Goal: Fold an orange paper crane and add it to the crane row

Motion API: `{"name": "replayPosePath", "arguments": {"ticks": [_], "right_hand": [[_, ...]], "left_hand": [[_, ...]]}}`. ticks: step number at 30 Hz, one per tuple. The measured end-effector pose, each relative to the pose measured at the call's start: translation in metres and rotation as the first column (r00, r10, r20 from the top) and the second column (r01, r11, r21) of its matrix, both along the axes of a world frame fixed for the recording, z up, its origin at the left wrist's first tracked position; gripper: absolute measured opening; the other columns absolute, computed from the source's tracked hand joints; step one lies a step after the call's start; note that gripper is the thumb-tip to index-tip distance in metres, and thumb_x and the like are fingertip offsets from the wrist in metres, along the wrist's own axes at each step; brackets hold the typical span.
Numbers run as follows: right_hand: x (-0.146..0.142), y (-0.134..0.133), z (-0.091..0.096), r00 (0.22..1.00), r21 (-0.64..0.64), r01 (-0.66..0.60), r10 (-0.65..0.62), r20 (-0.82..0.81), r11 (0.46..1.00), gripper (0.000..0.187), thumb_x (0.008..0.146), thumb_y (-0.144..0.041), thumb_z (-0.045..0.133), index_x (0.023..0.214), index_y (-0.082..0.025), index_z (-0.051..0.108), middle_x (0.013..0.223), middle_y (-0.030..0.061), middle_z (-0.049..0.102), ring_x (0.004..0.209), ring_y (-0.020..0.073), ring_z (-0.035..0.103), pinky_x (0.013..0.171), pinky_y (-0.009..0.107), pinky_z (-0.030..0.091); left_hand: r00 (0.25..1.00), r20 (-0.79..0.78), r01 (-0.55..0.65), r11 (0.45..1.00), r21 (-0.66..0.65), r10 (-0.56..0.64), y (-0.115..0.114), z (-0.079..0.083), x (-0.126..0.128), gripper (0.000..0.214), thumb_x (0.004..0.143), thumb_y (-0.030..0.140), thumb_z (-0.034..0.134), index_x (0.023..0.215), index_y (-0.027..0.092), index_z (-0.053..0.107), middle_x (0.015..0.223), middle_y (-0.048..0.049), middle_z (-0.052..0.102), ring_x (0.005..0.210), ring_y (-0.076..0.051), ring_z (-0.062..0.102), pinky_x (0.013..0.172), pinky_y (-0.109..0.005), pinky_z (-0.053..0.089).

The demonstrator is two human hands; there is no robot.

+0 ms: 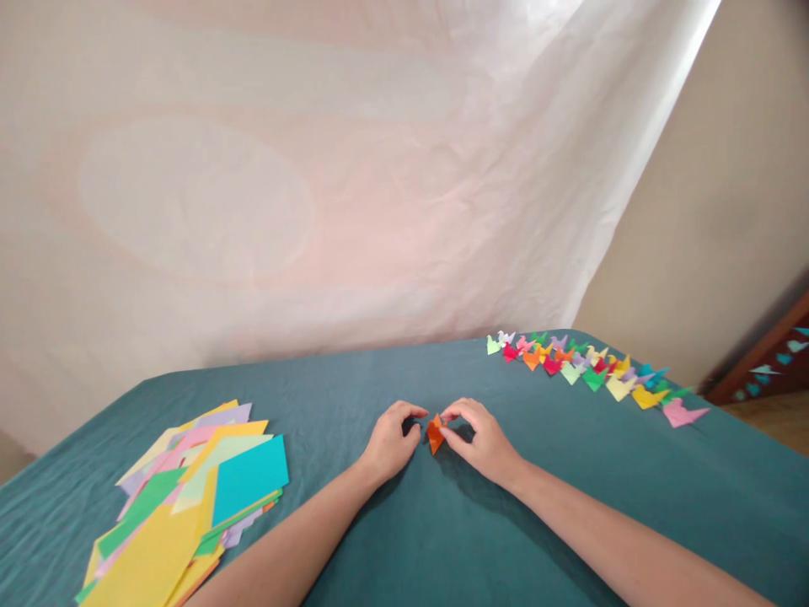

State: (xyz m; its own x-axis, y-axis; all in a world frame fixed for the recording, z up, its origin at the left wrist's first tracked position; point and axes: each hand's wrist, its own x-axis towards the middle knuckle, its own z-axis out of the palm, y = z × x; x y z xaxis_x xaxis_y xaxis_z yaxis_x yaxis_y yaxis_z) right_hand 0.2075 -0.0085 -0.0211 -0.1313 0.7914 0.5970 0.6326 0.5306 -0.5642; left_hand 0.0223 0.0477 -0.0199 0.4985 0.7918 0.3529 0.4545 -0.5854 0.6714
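Observation:
A small folded orange paper (pixel 435 435) stands near the middle of the green-covered table, between my two hands. My right hand (pixel 479 437) pinches its right side with thumb and index finger. My left hand (pixel 393 440) curves close to its left side, thumb and index finger apart with a gap between them. Whether the left index fingertip touches the paper is hard to see. The paper's folds are too small to make out fully.
A loose pile of coloured paper sheets (pixel 249 480) lies at the left. Several finished paper birds (pixel 570 373) stand in rows at the back right, near the table edge. Behind the table hangs a pale cloth (pixel 379 185). The green tablecloth (pixel 404 539) runs beneath everything.

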Motion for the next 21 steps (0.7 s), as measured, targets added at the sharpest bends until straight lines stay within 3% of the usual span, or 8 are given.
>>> {"name": "replayPosePath", "arguments": {"ticks": [13,21], "right_hand": [[0.002,0.001,0.003,0.997,-0.05,0.032,-0.035,-0.064,0.998,0.011,0.084,-0.024,0.051,0.079,-0.022,0.061,0.077,0.0025,0.063,0.076,0.0184,0.057,0.073,0.032,0.043],[0.021,0.012,0.001,0.981,-0.043,0.135,-0.139,-0.132,0.99,0.016,0.085,-0.028,0.049,0.082,-0.021,0.064,0.078,0.0031,0.064,0.076,0.0181,0.058,0.072,0.031,0.044]], "left_hand": [[0.999,0.049,0.021,1.0,-0.01,-0.02,0.002,-0.003,-0.001,0.032,0.074,0.003,0.045,0.096,0.018,0.063,0.092,-0.0033,0.061,0.086,-0.014,0.058,0.083,-0.028,0.046],[0.998,0.064,0.026,1.0,0.002,-0.026,0.005,-0.004,-0.001,0.03,0.074,0.004,0.045,0.095,0.018,0.063,0.093,-0.0035,0.06,0.084,-0.014,0.058,0.082,-0.028,0.047]]}}
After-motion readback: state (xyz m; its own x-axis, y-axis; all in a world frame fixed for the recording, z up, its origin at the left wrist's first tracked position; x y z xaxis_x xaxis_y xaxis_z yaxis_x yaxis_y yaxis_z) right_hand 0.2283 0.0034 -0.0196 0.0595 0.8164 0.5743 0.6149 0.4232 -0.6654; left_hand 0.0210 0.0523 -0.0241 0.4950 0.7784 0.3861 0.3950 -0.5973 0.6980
